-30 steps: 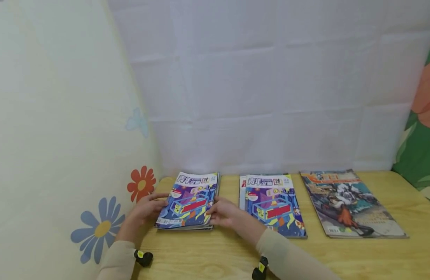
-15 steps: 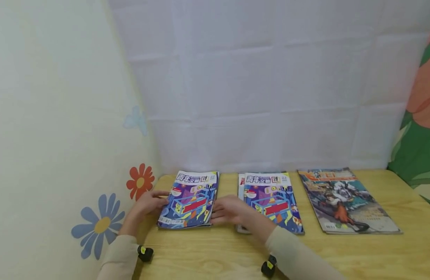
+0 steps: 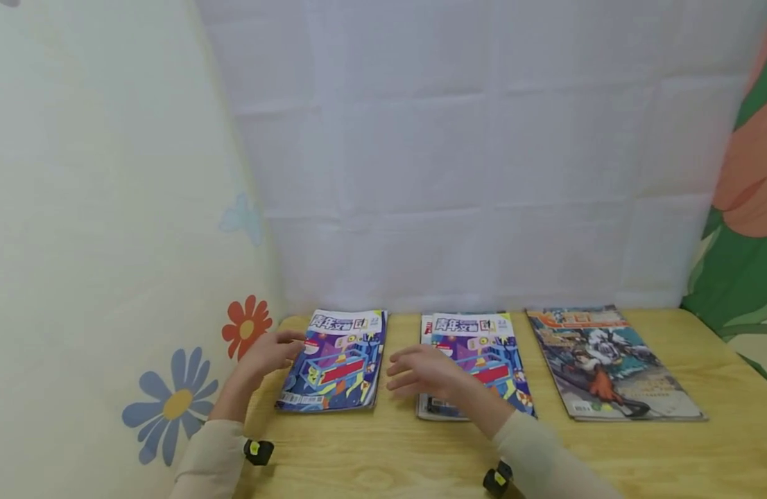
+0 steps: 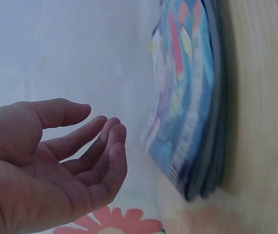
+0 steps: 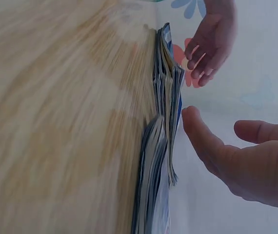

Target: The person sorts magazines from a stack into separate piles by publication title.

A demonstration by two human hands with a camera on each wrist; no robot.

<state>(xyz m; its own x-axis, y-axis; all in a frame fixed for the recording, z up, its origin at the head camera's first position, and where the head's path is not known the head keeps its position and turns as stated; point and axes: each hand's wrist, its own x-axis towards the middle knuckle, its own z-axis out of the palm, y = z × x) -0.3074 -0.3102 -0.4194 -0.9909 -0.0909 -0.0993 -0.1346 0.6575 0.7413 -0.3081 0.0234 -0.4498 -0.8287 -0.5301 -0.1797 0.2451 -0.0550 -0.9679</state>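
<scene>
Biggest thing here is the backdrop: a white sheet [image 3: 471, 159] hanging behind the table, creased into a grid of fold lines. On the left there's a cream cloth [image 3: 102, 229] printed with flowers (red and blue ones down low), and at the far right a green and orange floral cloth [image 3: 742, 229] pokes in.

Below that is a light wooden table [image 3: 396, 450] with visible grain. Three piles lie in a row along its back edge. At the right, well apart from the hands, is the large comic magazine [image 3: 611, 364]. In the middle is the middle magazine stack [image 3: 483, 353], blue and purple cover. At the left, close to the flowered cloth, is the left magazine stack [image 3: 333, 360] with the same cover, lying flat; the wrist views show several issues under it.

The left hand [image 3: 268, 353] hovers just beside that stack's left edge, fingers loosely spread, holding nothing. The right hand [image 3: 424, 371] floats between the two matching stacks, fingers relaxed and apart, gripping nothing.
</scene>
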